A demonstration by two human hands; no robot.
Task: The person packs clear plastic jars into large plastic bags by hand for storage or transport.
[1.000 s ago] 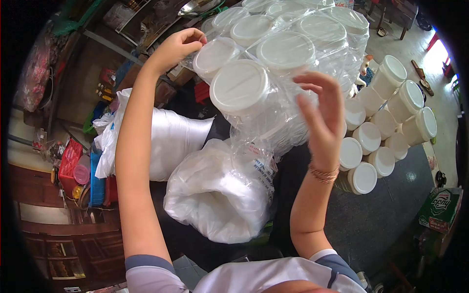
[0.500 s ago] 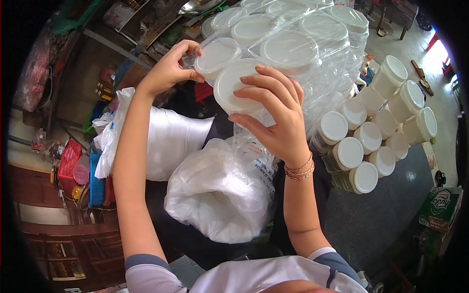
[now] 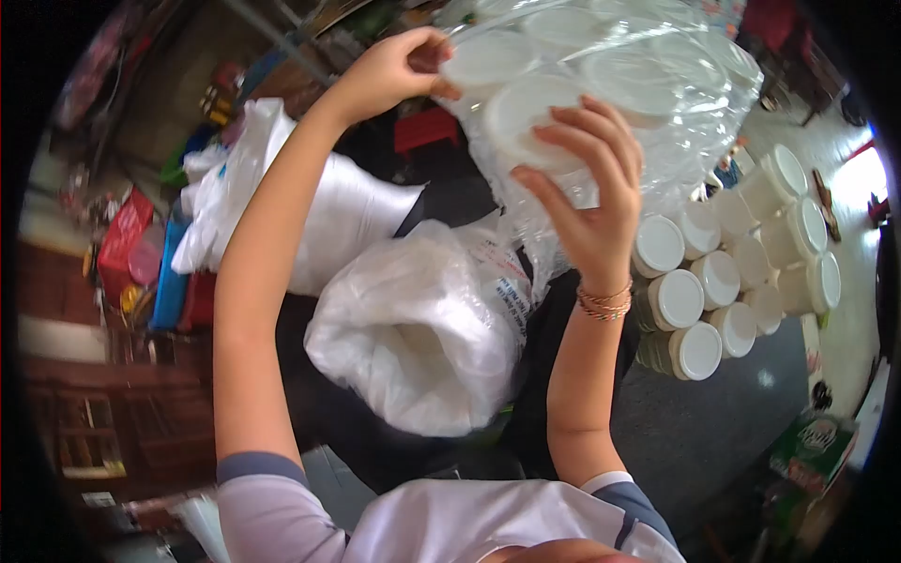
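Both hands up at a large clear bag [image 3: 694, 159] of white-lidded tubs, which lies between them and ahead. Left hand [image 3: 399, 70]: thumb and fingers curled at the bag's left edge; cannot tell whether it grips or merely touches. Right hand [image 3: 596, 192]: fingers parted and bent over the nearest lid [image 3: 521, 108], thumb well apart from them, not clenched. Loose tubs [image 3: 678, 300] stacked just right of the right hand. Crumpled white plastic [image 3: 413, 310] below both hands, between the forearms; white sack [image 3: 352, 216] below the left hand.
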